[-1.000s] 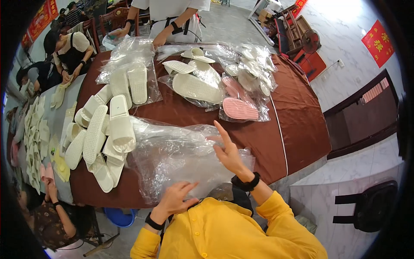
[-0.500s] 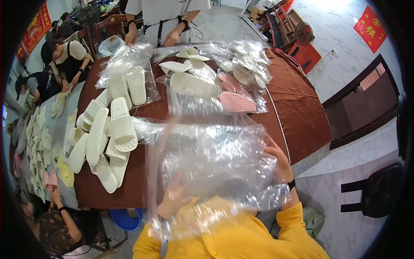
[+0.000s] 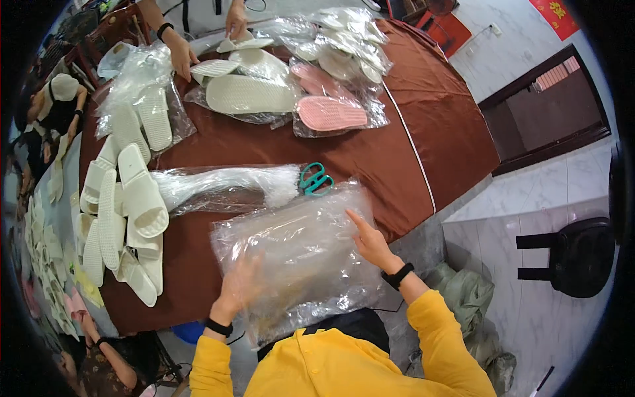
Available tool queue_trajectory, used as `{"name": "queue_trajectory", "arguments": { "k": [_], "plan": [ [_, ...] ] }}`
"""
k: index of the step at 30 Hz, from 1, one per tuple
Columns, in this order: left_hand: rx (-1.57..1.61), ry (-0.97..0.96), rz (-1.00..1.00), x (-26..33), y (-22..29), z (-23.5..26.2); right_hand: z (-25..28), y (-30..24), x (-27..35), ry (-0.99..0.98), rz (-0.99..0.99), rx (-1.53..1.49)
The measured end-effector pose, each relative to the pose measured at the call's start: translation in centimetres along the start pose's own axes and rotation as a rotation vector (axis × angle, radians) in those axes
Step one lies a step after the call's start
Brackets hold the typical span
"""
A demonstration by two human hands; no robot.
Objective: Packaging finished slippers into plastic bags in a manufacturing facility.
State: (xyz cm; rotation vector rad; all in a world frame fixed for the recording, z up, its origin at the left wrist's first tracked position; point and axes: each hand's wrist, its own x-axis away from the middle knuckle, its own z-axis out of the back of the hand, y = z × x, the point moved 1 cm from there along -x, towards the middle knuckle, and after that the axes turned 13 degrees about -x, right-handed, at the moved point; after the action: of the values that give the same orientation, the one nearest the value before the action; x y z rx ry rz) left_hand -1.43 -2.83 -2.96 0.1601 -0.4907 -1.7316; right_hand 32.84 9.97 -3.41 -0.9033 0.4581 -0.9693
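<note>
A stack of clear, crinkled plastic bags (image 3: 301, 255) is held flat at the near edge of the table (image 3: 370, 155), which is covered in dark brown cloth. The left hand (image 3: 241, 288) is seen through the plastic, slipped under or into the stack with fingers spread; whether anything is pinched cannot be told. The right hand (image 3: 370, 241) is laid on the right edge of the stack, palm against the plastic, index finger stretched out along the top sheet. A black band is worn on each wrist, and yellow sleeves enter from the lower edge.

Just beyond the hands, a pair of teal-handled scissors (image 3: 315, 180) is lying on the table, touching the end of a long twisted bundle of clear plastic bags (image 3: 221, 185) that runs off to the left. Further left of the left hand, a heap of off-white ribbed slippers (image 3: 126, 212) is piled on the table.

Well beyond the hands, at the far side, more white slippers in clear bags (image 3: 248, 96) and a pink pair in a clear bag (image 3: 327, 112) are laid out. There, another person's hands (image 3: 182, 59) are placed on a white sole. Other people are seated at the far left. To the right of the right hand, a black stool (image 3: 575, 255) stands on the pale tiled floor.
</note>
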Motion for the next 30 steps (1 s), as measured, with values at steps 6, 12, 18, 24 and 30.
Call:
{"name": "queue_trajectory", "arguments": {
  "k": [6, 12, 18, 24, 30],
  "plan": [
    [0.259, 0.696, 0.509, 2.8, -1.4, 7.8, -1.9, 1.3, -0.4, 0.054, -0.037, 0.131],
    [-0.056, 0.258, -0.304, 2.6, 11.7, 9.3, -1.9, 1.3, -0.5, -0.026, -0.118, 0.172],
    [-0.399, -0.182, -0.059, -1.1, 5.7, -2.8, 0.2, 0.6, -0.5, -0.003, -0.124, -0.220],
    [-0.389, -0.117, -0.062, -1.0, 4.6, -4.4, 0.6, -6.1, 4.7, -0.097, 0.258, 0.377],
    [-0.352, -0.053, -0.119, -0.5, 4.0, -5.3, -1.8, 2.2, 4.9, -0.462, 0.110, 0.776]
  ]
}}
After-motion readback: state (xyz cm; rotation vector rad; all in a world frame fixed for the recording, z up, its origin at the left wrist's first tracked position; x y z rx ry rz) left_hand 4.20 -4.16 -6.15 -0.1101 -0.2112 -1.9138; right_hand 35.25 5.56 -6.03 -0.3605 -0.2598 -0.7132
